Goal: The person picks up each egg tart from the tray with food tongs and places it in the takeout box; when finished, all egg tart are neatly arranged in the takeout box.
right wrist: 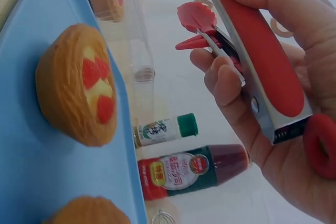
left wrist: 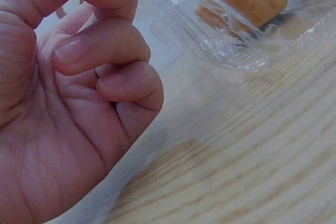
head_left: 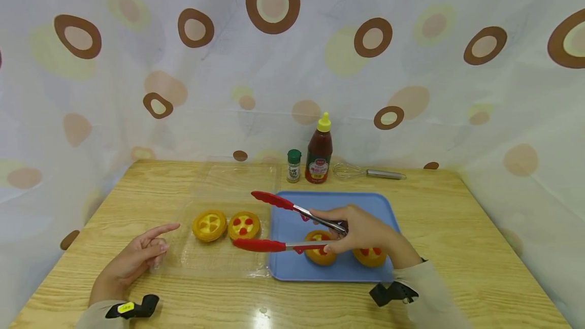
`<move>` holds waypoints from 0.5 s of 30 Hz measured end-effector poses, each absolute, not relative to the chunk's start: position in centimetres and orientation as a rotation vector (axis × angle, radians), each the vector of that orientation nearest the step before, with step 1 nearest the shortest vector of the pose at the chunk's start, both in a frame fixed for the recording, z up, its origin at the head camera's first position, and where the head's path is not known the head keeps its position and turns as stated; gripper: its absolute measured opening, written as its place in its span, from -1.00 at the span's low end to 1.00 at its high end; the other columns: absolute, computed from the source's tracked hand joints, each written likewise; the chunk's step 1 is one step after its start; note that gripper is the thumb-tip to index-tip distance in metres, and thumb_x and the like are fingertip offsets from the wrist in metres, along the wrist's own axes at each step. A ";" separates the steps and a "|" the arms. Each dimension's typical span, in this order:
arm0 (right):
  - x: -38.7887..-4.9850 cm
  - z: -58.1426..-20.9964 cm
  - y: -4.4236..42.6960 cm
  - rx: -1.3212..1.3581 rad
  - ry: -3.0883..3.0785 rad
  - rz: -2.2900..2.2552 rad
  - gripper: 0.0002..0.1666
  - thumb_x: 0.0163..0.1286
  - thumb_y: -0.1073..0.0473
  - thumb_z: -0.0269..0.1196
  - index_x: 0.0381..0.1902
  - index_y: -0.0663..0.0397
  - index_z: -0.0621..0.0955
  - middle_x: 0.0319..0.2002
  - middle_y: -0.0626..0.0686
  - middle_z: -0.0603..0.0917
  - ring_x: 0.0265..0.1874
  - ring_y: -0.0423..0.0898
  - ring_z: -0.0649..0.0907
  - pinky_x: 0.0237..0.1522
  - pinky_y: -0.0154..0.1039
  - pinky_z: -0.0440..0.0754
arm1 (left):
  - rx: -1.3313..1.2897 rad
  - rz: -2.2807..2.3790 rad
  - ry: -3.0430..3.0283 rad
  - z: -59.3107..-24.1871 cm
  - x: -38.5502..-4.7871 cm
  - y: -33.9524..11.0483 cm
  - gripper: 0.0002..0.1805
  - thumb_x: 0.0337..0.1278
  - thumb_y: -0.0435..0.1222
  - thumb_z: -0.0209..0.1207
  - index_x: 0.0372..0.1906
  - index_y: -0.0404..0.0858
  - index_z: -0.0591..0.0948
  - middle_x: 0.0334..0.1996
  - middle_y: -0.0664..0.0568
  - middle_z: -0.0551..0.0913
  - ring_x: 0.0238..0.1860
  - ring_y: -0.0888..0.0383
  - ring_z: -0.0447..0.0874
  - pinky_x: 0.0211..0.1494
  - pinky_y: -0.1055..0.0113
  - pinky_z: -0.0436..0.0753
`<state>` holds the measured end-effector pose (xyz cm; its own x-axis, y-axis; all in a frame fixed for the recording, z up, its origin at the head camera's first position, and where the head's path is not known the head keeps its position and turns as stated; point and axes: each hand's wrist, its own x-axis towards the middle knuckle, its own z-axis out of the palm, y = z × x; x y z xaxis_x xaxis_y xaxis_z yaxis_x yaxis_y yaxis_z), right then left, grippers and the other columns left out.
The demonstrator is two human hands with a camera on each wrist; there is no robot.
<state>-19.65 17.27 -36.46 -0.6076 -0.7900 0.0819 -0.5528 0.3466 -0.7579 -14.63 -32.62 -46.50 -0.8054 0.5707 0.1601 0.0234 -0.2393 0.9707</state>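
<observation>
My right hand grips red-tipped metal tongs above the blue tray. The tongs' arms are spread and reach left, with nothing between their red heads. The lower head passes in front of an egg tart with red pieces in the clear plastic container. Beside that tart sits a plain yellow one. Two red-topped tarts lie on the tray, partly behind the right hand and tongs. At the container's left side is my left hand, index finger extended, other fingers loosely curled, nothing visibly held.
Behind the tray stand a green-capped spice jar and a red sauce bottle with a yellow nozzle. A whisk lies to their right. The container's clear lid is folded back. A patterned curtain surrounds the wooden table.
</observation>
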 end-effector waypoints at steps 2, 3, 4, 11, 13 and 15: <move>-19.4 -36.2 17.9 -1.228 2.333 -1.123 -0.21 0.10 0.13 0.44 0.28 0.22 0.44 -0.64 -0.14 0.43 -0.67 -0.31 0.39 -0.65 -0.41 0.37 | 0.702 2.102 1.669 -46.5 -14.6 -32.6 -0.41 0.40 -0.54 -0.24 0.33 0.06 0.40 -0.51 0.27 0.56 -0.57 0.06 0.12 -0.52 0.23 0.15; -19.2 -36.1 18.3 -1.249 2.333 -1.130 -0.21 0.10 0.15 0.44 0.27 0.24 0.44 -0.63 -0.11 0.45 -0.66 -0.32 0.39 -0.65 -0.41 0.38 | 0.697 2.102 1.674 -46.5 -14.6 -32.6 -0.41 0.40 -0.54 -0.24 0.32 0.07 0.40 -0.51 0.27 0.56 -0.57 0.06 0.12 -0.52 0.23 0.16; -19.1 -36.0 18.6 -1.268 2.329 -1.140 -0.22 0.10 0.16 0.44 0.26 0.27 0.44 -0.63 -0.09 0.46 -0.66 -0.32 0.39 -0.65 -0.41 0.38 | 0.693 2.102 1.679 -46.5 -14.6 -32.6 -0.41 0.40 -0.54 -0.24 0.32 0.07 0.41 -0.51 0.27 0.56 -0.57 0.05 0.12 -0.52 0.23 0.16; -18.2 -35.9 21.0 -1.246 2.322 -1.170 -0.22 0.13 0.19 0.42 0.29 0.28 0.42 -0.58 -0.05 0.53 -0.65 -0.33 0.41 -0.64 -0.39 0.45 | 0.702 2.106 1.682 -46.6 -14.7 -32.7 -0.41 0.40 -0.54 -0.23 0.32 0.06 0.40 -0.51 0.27 0.56 -0.58 0.06 0.14 -0.53 0.22 0.15; -17.8 -35.9 21.7 -1.208 2.350 -1.159 -0.22 0.13 0.17 0.42 0.30 0.22 0.41 -0.56 -0.05 0.53 -0.64 -0.34 0.41 -0.64 -0.38 0.47 | 0.704 2.110 1.677 -46.6 -14.7 -32.7 -0.41 0.40 -0.55 -0.23 0.33 0.06 0.40 -0.51 0.27 0.57 -0.58 0.07 0.13 -0.53 0.22 0.14; -17.4 -36.0 22.4 -1.182 2.373 -1.151 -0.22 0.14 0.16 0.42 0.31 0.18 0.41 -0.57 -0.05 0.51 -0.65 -0.35 0.39 -0.66 -0.38 0.46 | 0.701 2.110 1.677 -46.6 -14.7 -32.6 -0.41 0.40 -0.55 -0.23 0.32 0.05 0.41 -0.51 0.27 0.56 -0.58 0.06 0.10 -0.52 0.22 0.13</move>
<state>-17.43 22.36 -35.99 -0.6395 -0.7599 0.1167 -0.5619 0.3585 -0.7455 -14.66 -32.64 -46.62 -0.8142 0.5582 0.1594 0.0290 -0.2350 0.9716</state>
